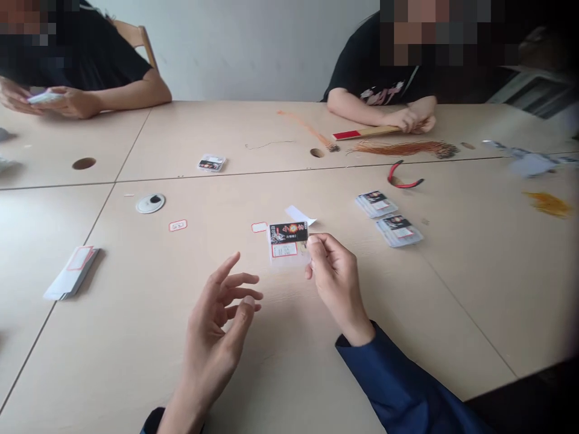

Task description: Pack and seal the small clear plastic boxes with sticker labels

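My right hand [335, 278], in a dark blue sleeve, pinches a small clear plastic packet [288, 243] with a black printed header and a red-bordered white label. It holds the packet just above the table's middle. My left hand [221, 322] hovers to the left of it, fingers spread apart and holding nothing. A loose red-bordered label [259, 227] and a white paper strip [299, 214] lie on the table just beyond the packet.
Two stacks of similar packets [388, 218] lie to the right, one packet [211, 163] farther back. A label sheet stack [72, 273] sits left, another label [178, 225] and a white cap [150, 203] nearby. Two other people sit across; one holds a folded fan [366, 132] beside orange tassels [402, 147].
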